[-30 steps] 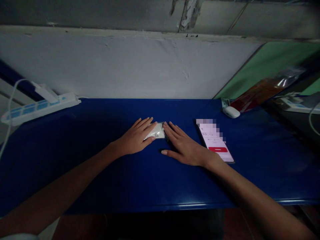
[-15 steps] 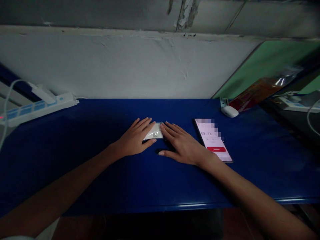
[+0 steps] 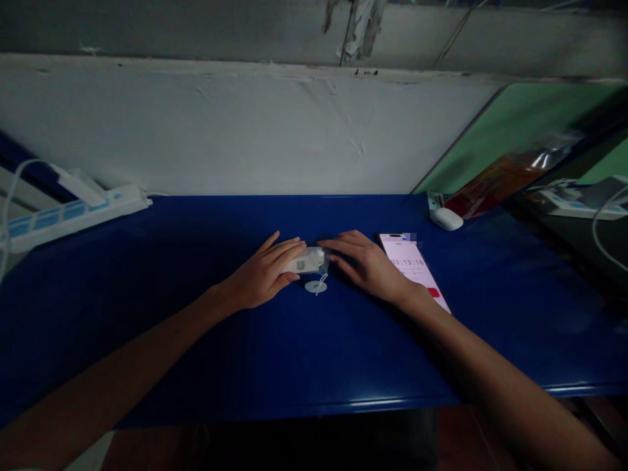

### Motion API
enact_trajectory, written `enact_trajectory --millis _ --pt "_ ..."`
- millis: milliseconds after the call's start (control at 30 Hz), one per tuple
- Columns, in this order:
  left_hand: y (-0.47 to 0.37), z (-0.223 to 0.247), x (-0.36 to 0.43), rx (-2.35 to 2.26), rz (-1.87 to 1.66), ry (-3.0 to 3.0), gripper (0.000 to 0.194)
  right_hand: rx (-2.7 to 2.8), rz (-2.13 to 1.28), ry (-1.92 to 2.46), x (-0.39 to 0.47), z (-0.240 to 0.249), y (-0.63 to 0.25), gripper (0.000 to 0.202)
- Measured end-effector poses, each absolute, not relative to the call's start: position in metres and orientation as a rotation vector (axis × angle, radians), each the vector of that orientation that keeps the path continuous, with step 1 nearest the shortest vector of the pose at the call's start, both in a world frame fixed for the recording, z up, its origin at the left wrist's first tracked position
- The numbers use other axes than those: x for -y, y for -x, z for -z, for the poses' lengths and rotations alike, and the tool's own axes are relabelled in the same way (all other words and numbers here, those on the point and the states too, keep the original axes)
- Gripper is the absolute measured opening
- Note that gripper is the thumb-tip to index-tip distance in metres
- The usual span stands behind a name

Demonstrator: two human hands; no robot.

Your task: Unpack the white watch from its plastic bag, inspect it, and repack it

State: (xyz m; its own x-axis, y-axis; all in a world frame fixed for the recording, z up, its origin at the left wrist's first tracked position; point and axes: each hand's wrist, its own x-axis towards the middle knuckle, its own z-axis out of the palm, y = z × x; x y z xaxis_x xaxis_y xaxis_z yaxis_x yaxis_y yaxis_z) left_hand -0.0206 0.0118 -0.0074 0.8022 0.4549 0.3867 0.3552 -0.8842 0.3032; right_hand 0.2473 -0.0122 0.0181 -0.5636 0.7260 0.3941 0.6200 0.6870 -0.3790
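Observation:
A small white packet in clear plastic [image 3: 308, 261] lies on the blue table between my hands, with a dark square mark printed on it. A round pale tag [image 3: 315, 286] on a white beaded string rests just below its right end. My left hand [image 3: 269, 269] lies over the packet's left part, fingers stretched out and thumb along the near edge. At the right end is my right hand [image 3: 360, 261], its fingers bent but apart, the fingertips touching or very close to the plastic. Whether they grip the plastic's edge is not clear.
To the right, a lit phone [image 3: 409, 261] lies partly behind my right wrist. Beyond it are a white rounded case [image 3: 447, 219] and a bottle of reddish-orange liquid [image 3: 498, 180] lying on its side. A white power strip [image 3: 73, 212] with cables sits at the left. A pale wall [image 3: 294, 131] backs the blue table [image 3: 275, 366].
My right hand has drawn back to the right, and its fingers have bent. More of the packet's right end now shows, and the round tag with its string has come into sight.

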Motion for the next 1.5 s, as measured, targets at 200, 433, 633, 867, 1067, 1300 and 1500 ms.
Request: enact_trajectory --millis 200,433,633,867,1067,1300,1500 --pt "0.02 0.005 -0.01 -0.703 -0.686 -2.728 0.043 2.129 -0.222 1.058 0.019 -0.035 -0.251 0.025" --pt "0.017 0.005 -0.009 -0.919 -0.719 -2.651 0.044 1.623 -0.477 1.131 0.019 -0.037 -0.251 0.016" --pt "0.018 0.006 -0.008 -0.956 -0.718 -2.553 0.089 1.338 -0.887 1.154 0.008 -0.026 -0.246 0.021" --pt "0.019 0.003 -0.013 -0.882 -0.609 -2.63 0.106 1.534 -1.072 1.174 0.005 -0.004 -0.235 0.032" --pt "0.018 0.008 -0.015 -0.904 -0.522 -2.667 0.094 2.043 -0.612 1.256 0.014 -0.005 -0.234 0.034" --pt "0.017 0.007 -0.012 -0.956 -0.549 -2.673 0.088 2.563 -0.377 1.173 0.012 -0.014 -0.248 0.078" --pt "0.018 0.007 -0.012 -0.919 -0.523 -2.726 0.101 2.639 -0.487 1.232 0.01 -0.01 -0.258 0.094"
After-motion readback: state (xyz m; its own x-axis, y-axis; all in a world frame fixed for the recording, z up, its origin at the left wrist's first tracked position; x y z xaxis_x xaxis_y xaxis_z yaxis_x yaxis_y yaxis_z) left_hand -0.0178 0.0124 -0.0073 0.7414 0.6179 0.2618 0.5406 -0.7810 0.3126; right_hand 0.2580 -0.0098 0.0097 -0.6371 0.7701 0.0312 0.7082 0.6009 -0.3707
